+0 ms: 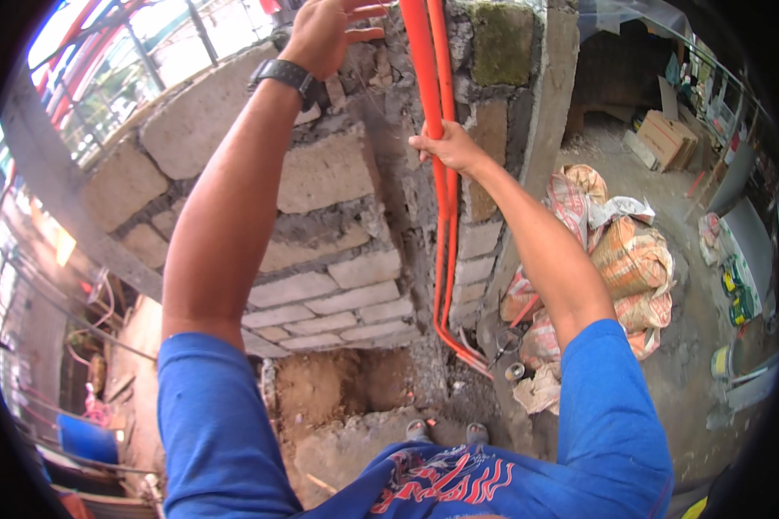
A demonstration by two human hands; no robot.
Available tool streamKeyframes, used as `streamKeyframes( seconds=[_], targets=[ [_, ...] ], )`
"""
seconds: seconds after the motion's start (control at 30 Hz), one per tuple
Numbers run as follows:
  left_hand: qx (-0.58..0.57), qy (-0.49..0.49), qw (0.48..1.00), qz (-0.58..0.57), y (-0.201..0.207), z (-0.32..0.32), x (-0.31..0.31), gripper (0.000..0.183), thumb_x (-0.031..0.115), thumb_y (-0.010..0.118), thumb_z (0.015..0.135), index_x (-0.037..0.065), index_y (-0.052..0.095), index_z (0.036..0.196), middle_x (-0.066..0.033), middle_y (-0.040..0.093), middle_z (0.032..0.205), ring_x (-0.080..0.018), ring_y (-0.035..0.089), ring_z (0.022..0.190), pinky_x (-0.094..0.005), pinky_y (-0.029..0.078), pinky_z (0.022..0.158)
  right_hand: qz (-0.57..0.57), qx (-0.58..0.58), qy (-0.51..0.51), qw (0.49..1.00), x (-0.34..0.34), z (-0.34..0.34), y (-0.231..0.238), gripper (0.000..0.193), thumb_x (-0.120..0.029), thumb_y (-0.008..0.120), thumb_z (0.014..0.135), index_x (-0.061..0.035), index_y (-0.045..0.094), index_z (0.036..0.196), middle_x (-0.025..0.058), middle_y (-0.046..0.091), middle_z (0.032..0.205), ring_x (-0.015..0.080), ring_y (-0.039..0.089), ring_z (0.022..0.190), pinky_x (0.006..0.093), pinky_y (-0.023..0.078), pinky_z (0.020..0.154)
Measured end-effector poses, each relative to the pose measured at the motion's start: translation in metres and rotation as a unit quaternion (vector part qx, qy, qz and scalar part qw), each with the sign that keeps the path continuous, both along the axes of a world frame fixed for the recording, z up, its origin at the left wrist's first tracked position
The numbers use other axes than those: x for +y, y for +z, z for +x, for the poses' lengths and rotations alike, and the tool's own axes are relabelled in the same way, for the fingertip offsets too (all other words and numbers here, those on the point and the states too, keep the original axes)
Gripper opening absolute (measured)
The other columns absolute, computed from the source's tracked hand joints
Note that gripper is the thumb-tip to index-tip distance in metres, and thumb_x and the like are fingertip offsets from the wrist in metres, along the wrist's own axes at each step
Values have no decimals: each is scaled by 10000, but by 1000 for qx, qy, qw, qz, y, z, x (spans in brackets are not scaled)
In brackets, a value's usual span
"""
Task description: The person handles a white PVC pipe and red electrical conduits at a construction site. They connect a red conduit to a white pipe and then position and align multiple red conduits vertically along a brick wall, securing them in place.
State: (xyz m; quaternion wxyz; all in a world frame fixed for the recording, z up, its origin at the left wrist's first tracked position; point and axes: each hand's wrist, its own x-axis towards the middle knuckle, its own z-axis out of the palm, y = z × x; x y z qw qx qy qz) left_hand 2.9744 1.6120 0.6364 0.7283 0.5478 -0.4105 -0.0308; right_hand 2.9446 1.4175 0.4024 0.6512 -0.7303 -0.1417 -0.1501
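Note:
Two orange plastic pipes (419, 54) run up a rough groove in the block wall (327, 169) and bend to the right near the floor. My right hand (453, 149) is closed around a pipe at mid-height, with its thumb to the left; whether it grips one or both pipes is hard to tell. Higher up, my left hand (327, 36) is raised beside the wall's top, just left of the pipes. Its fingers are apart and point toward them, and nothing shows in it. A dark watch (286, 78) is on my left wrist.
Filled sacks (627, 259) are piled right of the wall, near a concrete post (556, 82). Cardboard boxes (666, 138) lie farther back. A dug-out patch of soil (320, 381) is at the wall's foot, before my feet. At the left are a metal fence (134, 52) and a blue container (86, 439).

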Motion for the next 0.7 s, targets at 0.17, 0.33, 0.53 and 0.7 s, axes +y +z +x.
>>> streamKeyframes(
  seconds=[0.17, 0.33, 0.53, 0.7],
  targets=[
    [-37, -80, 994, 66, 11, -11, 12, 289, 254, 470, 1021, 41, 643, 1113, -100, 695, 1030, -233, 686, 946, -406, 582, 807, -18, 12, 11, 1000, -1, 1, 1, 314, -310, 806, 889, -122, 559, 842, -9, 623, 774, 116, 639, 702, 328, 558, 696],
    [-10, 45, 997, 64, 5, -8, 1, 285, 284, 472, 1013, 67, 653, 1052, -63, 672, 932, -194, 661, 851, -398, 584, 740, -28, 14, 9, 999, 7, -3, 1, 306, -288, 807, 889, -119, 556, 846, -10, 620, 770, 106, 637, 706, 309, 554, 689],
    [-73, 88, 993, 28, -10, 17, -4, 302, 314, 444, 1020, 90, 622, 922, -46, 608, 773, -174, 613, 683, -362, 516, 595, -44, 23, 17, 999, 17, -7, 3, 304, -252, 813, 885, -128, 544, 817, -27, 596, 753, 95, 626, 708, 293, 548, 677],
    [-89, 96, 990, -61, -21, 36, -12, 315, 333, 446, 1024, 100, 612, 891, -35, 592, 724, -166, 591, 634, -338, 479, 571, -49, 34, 47, 997, 23, -4, 6, 253, -198, 773, 908, -119, 554, 807, -17, 602, 753, 105, 629, 743, 301, 523, 730]
  ],
)
